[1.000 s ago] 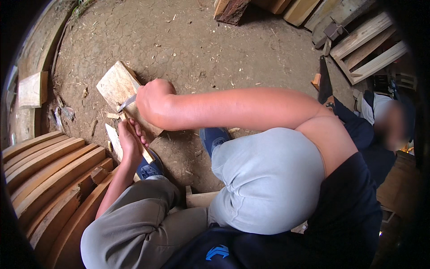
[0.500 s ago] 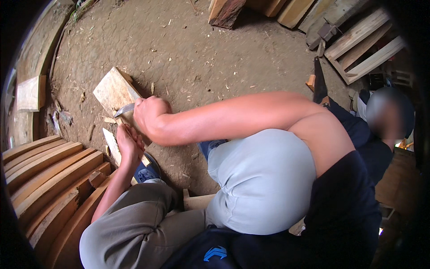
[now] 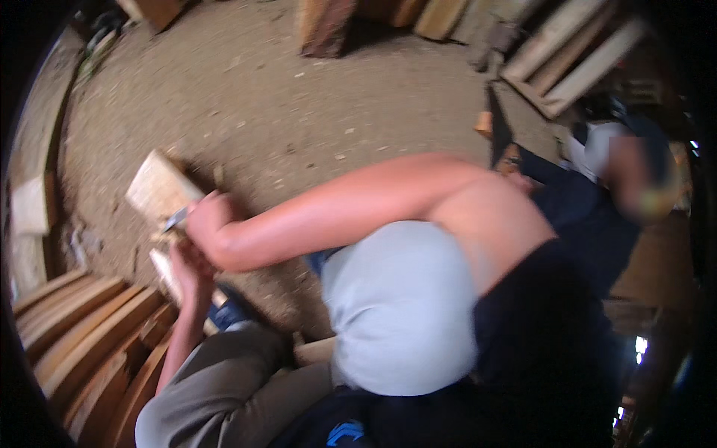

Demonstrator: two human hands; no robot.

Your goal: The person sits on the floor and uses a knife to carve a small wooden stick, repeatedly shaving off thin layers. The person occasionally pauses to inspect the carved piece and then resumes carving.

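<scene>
My right hand (image 3: 203,224) is closed around the handle of a metal blade (image 3: 176,219), whose tip rests against a pale wooden block (image 3: 158,187) standing on the dirt floor. My left hand (image 3: 188,265) sits just below it, fingers curled on a thin pale strip of wood (image 3: 166,272) beside the block. My right forearm reaches across the picture from the right. My knees, one in light blue cloth and one in grey, fill the lower middle.
Curved wooden slats (image 3: 82,336) are stacked at the lower left. Planks and a pallet (image 3: 567,56) lie at the top right, a wooden chunk (image 3: 325,26) at the top. Another person (image 3: 597,172) sits at the right. A flat board (image 3: 30,205) lies at the left edge.
The view has swung, so block and hands now sit lower and further left. My right hand with the blade has shifted slightly down along the block; the picture is blurred by motion.
</scene>
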